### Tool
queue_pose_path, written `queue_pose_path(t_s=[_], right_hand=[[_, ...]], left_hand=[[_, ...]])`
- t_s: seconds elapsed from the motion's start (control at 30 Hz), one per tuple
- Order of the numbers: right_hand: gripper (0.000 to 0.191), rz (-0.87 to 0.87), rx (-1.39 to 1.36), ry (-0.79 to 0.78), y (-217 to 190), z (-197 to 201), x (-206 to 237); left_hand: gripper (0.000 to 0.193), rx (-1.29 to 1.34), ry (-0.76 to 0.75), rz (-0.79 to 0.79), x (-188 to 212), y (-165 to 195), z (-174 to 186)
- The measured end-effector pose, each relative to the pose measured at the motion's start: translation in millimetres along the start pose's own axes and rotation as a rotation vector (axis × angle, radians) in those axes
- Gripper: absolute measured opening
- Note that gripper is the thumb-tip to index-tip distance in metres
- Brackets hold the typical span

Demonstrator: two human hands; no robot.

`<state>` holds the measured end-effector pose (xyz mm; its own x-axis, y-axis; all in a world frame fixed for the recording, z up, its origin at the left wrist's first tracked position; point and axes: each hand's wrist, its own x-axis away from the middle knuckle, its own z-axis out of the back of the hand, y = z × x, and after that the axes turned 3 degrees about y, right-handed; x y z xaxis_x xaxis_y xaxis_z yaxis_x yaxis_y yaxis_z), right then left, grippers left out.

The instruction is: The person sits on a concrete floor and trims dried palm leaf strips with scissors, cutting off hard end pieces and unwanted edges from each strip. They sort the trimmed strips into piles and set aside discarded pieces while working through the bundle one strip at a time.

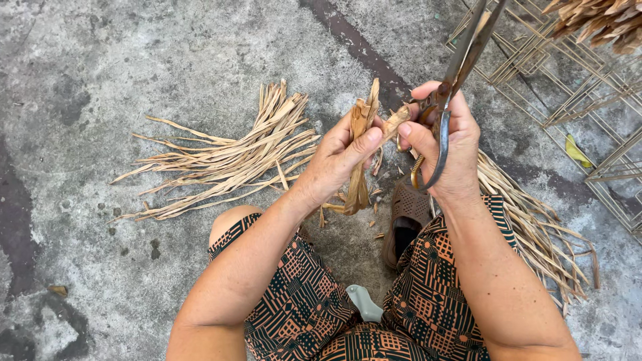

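My left hand [336, 162] pinches a dried tan plant strip [362, 157] that stands upright and hangs down past my palm. My right hand [447, 144] grips a pair of large metal scissors [460, 70], blades pointing up and away to the upper right, and its thumb and forefinger also touch the strip's upper end [394, 122]. Both hands meet above my knees, close together.
A fan of dried strips [227, 157] lies on the concrete floor to the left, another bundle [535, 224] to the right under my arm. A metal wire frame [568, 87] stands at upper right. A brown sandal [404, 220] sits below my hands.
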<state>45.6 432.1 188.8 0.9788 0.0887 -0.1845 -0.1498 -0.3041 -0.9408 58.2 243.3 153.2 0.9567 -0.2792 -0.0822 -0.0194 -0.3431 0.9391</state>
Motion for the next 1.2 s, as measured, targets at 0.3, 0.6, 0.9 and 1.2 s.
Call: queue_pose_path(t_s=[0.3, 0.6, 0.9, 1.2], right_hand=[[0.043, -0.010, -0.035, 0.018, -7, 5, -2], [0.043, 0.038, 0.094, -0.002, -6, -1, 3], [0.043, 0.051, 0.115, -0.038, -6, -6, 3], [0.061, 0.049, 0.483, -0.096, 6, -12, 2]], left_hand=[[0.017, -0.197, 0.238, -0.206, 2, 5, 2], [0.013, 0.026, 0.154, -0.034, 1, 3, -5], [0.020, 0.018, 0.175, -0.058, 0, 0, -2], [0.020, 0.053, 0.344, -0.135, -4, 1, 7]])
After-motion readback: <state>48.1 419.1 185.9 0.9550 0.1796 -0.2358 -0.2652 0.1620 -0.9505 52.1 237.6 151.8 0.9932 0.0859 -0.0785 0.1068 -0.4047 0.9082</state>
